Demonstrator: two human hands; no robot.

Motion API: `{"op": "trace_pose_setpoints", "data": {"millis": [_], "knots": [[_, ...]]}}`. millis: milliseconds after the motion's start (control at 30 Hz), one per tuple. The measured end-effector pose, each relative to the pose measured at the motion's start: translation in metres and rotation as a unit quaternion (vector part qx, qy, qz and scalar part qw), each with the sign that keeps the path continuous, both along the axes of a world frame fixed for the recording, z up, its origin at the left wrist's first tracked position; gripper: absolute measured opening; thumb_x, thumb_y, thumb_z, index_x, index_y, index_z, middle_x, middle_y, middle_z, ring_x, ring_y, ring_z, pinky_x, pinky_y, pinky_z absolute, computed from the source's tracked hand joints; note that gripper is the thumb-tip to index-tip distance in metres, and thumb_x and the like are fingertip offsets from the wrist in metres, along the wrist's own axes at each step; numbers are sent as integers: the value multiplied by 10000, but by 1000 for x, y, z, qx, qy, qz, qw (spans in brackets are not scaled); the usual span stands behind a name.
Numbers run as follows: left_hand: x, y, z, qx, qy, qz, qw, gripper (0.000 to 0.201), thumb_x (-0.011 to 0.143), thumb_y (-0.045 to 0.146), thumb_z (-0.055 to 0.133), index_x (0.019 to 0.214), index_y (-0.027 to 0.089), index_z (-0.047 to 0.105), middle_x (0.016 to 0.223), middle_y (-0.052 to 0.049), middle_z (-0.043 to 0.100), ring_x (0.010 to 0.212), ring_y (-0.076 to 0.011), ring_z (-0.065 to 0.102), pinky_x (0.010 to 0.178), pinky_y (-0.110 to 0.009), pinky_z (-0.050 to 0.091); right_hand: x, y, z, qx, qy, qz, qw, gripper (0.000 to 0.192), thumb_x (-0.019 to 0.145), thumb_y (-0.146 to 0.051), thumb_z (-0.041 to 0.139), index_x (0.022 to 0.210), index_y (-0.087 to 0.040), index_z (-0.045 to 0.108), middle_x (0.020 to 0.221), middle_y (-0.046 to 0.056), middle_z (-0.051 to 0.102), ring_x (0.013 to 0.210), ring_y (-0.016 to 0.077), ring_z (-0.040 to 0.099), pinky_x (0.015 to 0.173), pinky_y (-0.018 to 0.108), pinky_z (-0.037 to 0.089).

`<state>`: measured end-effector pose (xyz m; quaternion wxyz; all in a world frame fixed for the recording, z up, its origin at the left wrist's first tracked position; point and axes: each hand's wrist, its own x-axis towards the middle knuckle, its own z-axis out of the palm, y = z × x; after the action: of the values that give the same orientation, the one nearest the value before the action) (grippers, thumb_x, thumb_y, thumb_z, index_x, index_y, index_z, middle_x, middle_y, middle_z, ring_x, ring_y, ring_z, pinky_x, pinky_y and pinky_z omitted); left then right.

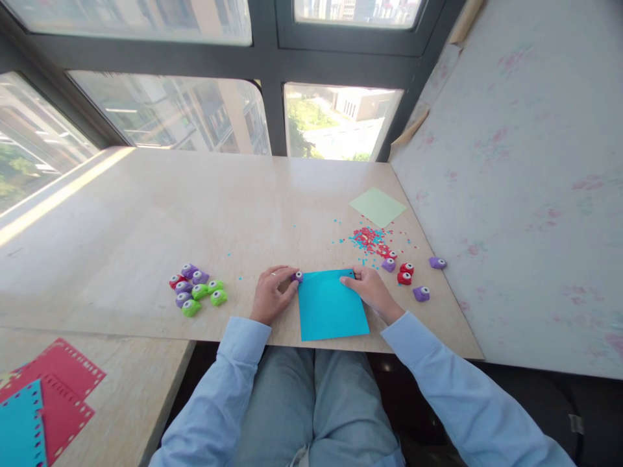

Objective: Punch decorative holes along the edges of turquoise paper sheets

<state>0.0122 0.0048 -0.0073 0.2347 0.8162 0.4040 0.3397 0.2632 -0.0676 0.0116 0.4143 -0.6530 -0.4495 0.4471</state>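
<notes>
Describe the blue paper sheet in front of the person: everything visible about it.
The blue paper sheet is a plain turquoise square, thin and flat, lying slightly skewed on the beige table near its front edge. No holes show, save perhaps a tiny mark at the top right corner. The left hand holds a small purple punch at its top left corner; the right hand presses its top right corner.

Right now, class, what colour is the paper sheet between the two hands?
Blue paper sheet, seen best in the head view.

The left hand (270, 293) half hides a purple punch (297, 276); punched sheets (46, 395) run off the near-left edge.
</notes>
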Motion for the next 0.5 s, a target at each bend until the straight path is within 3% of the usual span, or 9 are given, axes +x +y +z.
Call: {"op": "trace_pose_setpoints", "data": {"millis": [200,367,500], "knots": [[0,-1,1,-2,-5,-4,1000,217,857,270,634,1056,266,720,1046,-27,755,1074,-233,643,968,-434,488,-6,1,1,4,23,-9,1000,277,715,-393,687,904,-190,692,835,52,716,764,220,635,632,304,495],[0,-2,3,-7,4,2,1000,237,858,292,631,1081,260,708,1075,-40,745,1090,-240,634,970,-439,484,-5,1,2,13,-17,-30,999,403,731,-363,689,1091,-187,648,868,64,711,820,240,672,731,352,536],[1,-3,4,-4,3,9,1000,250,870,324,620,1093,247,701,1103,-57,734,1084,-241,636,960,-433,487,-7,-7,5,43,-39,-63,996,469,751,-335,709,1196,-217,618,1132,114,693,1038,266,668,930,410,522]]}}
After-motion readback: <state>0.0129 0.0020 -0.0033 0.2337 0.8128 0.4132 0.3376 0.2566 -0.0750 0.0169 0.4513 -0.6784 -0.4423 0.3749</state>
